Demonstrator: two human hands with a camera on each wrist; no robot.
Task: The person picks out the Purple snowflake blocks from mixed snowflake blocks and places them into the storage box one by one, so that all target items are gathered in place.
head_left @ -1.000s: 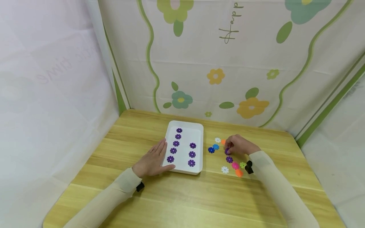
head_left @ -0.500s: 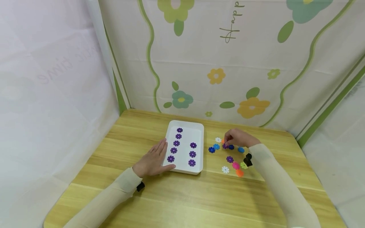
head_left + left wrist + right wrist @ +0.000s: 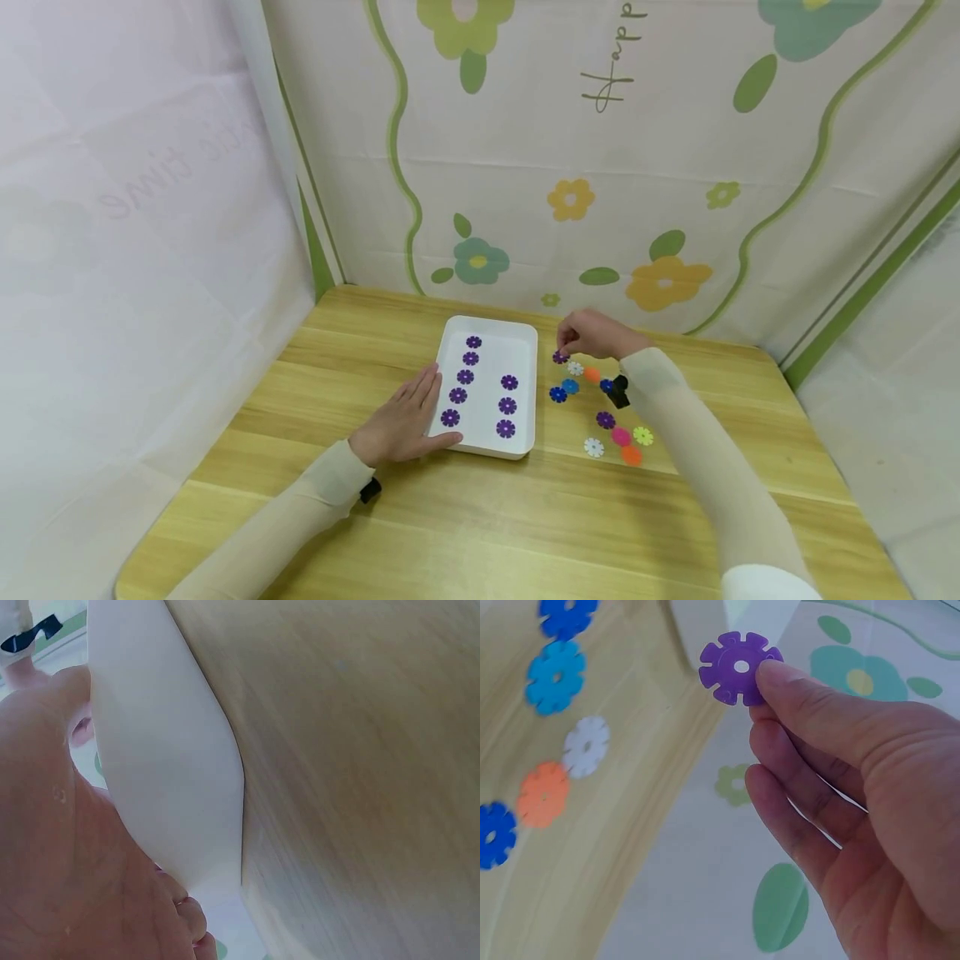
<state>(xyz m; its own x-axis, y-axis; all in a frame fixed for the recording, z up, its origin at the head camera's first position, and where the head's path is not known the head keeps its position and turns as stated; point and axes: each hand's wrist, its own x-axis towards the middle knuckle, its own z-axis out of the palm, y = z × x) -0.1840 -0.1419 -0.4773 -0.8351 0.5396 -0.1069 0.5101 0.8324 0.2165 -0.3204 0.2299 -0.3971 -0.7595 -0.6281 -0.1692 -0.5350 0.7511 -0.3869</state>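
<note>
My right hand (image 3: 592,333) pinches a purple notched plastic disc (image 3: 731,667) between thumb and forefinger, just right of the tray's far corner. The left hand (image 3: 401,421) lies with straight fingers along the left rim and near corner of the white tray (image 3: 487,450). In the left wrist view the palm (image 3: 67,825) rests against the tray's outer wall (image 3: 172,765). Inside the tray, several purple discs (image 3: 465,377) stand in a column on the left. A shorter column of 3 purple discs (image 3: 507,406) runs along the right side.
Right of the tray lie loose discs on the wooden table (image 3: 480,533): blue (image 3: 558,394), light blue (image 3: 571,387), white (image 3: 594,447), orange (image 3: 632,456), pink (image 3: 621,437), yellow-green (image 3: 642,436) and purple (image 3: 605,420). A printed cloth (image 3: 510,167) hangs behind the table.
My right hand has picked the purple disc from among the loose ones and carried it left and away from me, toward the tray's far corner. The left hand has stayed in place.
</note>
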